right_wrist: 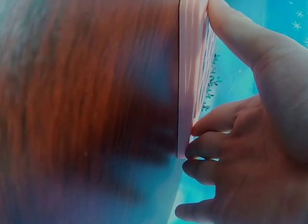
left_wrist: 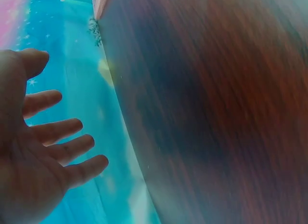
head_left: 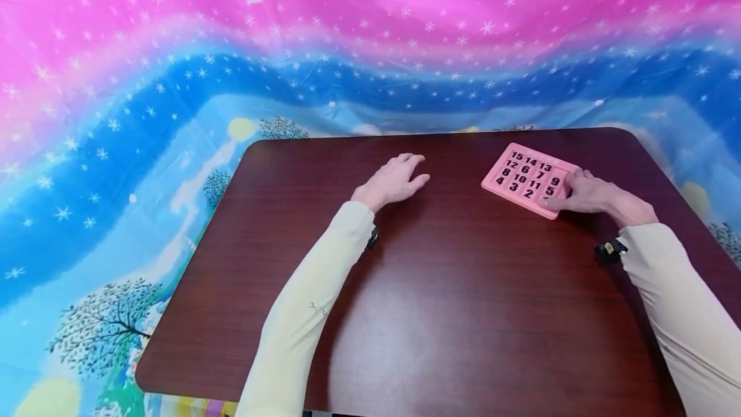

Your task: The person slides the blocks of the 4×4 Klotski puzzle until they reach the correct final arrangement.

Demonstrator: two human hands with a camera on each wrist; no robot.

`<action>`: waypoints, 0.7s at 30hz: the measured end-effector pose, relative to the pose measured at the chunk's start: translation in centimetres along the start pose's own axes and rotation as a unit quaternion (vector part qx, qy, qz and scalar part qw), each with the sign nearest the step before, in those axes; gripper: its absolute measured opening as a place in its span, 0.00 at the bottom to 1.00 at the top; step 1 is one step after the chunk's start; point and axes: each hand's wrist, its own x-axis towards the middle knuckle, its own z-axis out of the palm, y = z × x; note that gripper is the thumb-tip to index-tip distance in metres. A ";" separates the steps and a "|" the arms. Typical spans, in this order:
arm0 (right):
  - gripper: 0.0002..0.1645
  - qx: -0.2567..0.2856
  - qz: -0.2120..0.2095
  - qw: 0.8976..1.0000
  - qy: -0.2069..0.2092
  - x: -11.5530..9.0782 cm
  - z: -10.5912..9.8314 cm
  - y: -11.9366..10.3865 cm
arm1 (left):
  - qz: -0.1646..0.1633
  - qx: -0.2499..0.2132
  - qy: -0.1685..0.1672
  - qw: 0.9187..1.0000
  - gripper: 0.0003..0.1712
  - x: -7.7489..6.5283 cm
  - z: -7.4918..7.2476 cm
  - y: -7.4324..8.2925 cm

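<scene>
Backdrop cloth (head_left: pixel 370 31), pink over blue with stars and trees, hangs behind the table and shows along its left and right sides.

Table (head_left: pixel 463 288): dark reddish wood grain, rounded corners, a glossy patch of light at the near middle. Gloss hints at a slick top; a hard one-sided push could make things skid.

Left sleeve (head_left: pixel 307 301) and right sleeve (head_left: pixel 677 295), pale, reach in from the near edge.

Pink number board (head_left: pixel 523 179) lies toward the table's far right, turned at an angle, seemingly flat on the wood.

Right hand (head_left: pixel 602 197) at the board's right end: thumb over the near right corner, fingers bent against the far right part, gripping between them. Only that end is held; lifted so, the left end would likely droop or the board twist loose.

Left hand (head_left: pixel 390 180) well apart from the board, fingers extended and spread, holding nothing; it looks poised over the wood and offers no support.

Small black devices at the left wrist (head_left: pixel 372 238) and right wrist (head_left: pixel 610 250). The right one could scrape the table if that wrist drops.

Smallest, the numbered tiles: 13 (head_left: pixel 545 167), 9 (head_left: pixel 554 181), 2 (head_left: pixel 528 194) readable. Thumb covers the near right one; sideways pressure might shift it, if the tiles slide.
</scene>
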 end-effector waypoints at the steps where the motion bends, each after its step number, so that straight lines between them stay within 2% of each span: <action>1: 0.41 0.000 -0.003 1.000 0.001 0.0 0.0 -0.1 | 0.003 -0.005 0.000 1.000 0.35 0.1 0.2 0.1; 5: 0.38 0.016 -0.021 1.000 0.002 0.1 0.3 -0.8 | 0.011 -0.021 -0.006 1.000 0.35 0.3 0.7 0.5; 7: 0.40 0.024 -0.034 0.999 0.000 0.2 0.5 -1.3 | 0.009 -0.022 -0.012 1.000 0.35 0.4 0.9 0.7; 14: 0.62 0.039 -0.060 0.997 -0.018 0.3 0.7 -3.1 | 0.013 0.002 -0.023 1.000 0.36 0.8 1.5 1.7; 21: 0.70 0.053 -0.053 0.996 -0.044 0.4 0.8 -5.0 | 0.014 0.023 -0.041 0.999 0.40 1.0 1.8 2.1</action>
